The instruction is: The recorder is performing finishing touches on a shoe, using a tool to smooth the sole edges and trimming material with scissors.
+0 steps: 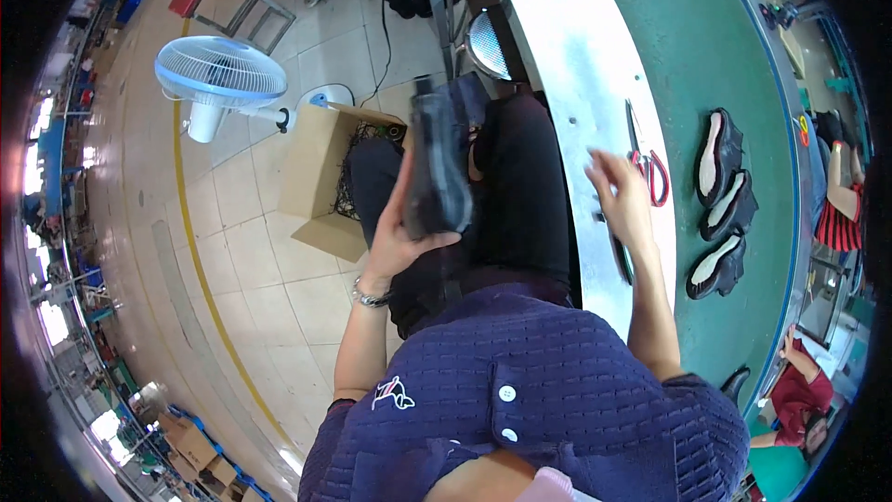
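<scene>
Left hand (396, 244) is gripping blurred black shoe (439, 165), right hand (628, 204) hovering half-open, empty. Tan cardboard box (310, 163) holding tangled black strands (347, 193).

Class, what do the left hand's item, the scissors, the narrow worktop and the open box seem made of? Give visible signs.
Item in the left hand: dark, slightly shiny, perhaps leather or synthetic; blur leaves it open.
Scissors: grey blades, probably steel; smooth red handles, perhaps plastic.
Worktop: likely sheet metal, from bright, streaky reflections.
Box: apparently cardboard; matte tan, with creased flaps.
</scene>
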{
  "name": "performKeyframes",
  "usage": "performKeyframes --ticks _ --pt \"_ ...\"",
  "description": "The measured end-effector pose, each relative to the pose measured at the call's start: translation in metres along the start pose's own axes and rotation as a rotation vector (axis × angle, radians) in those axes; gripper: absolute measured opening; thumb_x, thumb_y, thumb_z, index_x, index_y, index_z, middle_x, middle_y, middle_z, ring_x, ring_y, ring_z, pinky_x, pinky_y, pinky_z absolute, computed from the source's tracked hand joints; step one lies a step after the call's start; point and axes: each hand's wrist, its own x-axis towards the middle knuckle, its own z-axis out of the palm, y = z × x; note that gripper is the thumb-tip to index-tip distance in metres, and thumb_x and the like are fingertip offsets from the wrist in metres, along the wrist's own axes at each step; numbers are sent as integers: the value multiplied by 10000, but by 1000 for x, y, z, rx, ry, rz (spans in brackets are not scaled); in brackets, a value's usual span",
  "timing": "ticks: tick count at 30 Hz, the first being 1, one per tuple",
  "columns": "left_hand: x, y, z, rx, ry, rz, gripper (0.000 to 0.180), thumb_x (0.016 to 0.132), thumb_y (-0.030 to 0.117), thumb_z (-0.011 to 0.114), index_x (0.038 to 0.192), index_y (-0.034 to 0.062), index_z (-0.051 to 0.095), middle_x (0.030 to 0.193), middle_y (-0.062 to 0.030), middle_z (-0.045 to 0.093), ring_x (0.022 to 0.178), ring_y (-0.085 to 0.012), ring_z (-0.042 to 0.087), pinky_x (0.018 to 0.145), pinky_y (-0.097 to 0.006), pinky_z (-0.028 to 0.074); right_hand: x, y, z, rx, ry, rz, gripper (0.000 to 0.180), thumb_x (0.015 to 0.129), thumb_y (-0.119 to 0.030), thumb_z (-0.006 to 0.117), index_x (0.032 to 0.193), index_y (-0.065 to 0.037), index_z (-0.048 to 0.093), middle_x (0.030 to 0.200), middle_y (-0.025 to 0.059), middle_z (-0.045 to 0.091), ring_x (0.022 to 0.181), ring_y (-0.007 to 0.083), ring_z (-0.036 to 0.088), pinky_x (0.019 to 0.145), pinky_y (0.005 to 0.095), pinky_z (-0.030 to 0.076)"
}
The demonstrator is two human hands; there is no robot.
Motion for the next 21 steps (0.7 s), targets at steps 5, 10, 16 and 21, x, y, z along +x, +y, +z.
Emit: performKeyframes --ticks 5,10,16,21 --pt "-50 -20 -67 -213 329 -515 648 784 140 761 1336 39 439 1188 -30 547 1113 -144 495 971 -312 393 -95 82 12 -397 34 187 496 847 -217 672 1289 -51 522 1155 215 542 1078 365 520 913 442 428" --pt "-46 -23 -83 -344 379 -610 503 869 265 695 1263 21 498 1118 -8 583 1041 -122 518 910 -291 411 -101 94 11 -403 -9 165 576 855 -284 669 1346 -47 483 1085 195 540 982 339 527 860 431 431" --pt "4 4 -45 -231 246 -682 727 855 443 685 1360 4 401 1193 -78 558 1066 -148 535 919 -303 443 -73 65 -2 664 -214 772 419 881 -273 635 1237 -65 561 954 70 598 885 175 576 757 333 449" --pt "18 -11 -25 -181 280 -543 707 894 407 639 1413 20 352 1279 -120 523 1154 -198 504 997 -319 390 -18 -36 -3 898 -543 591 514 882 -202 626 1342 -76 434 934 122 679 623 115 612 410 148 312"
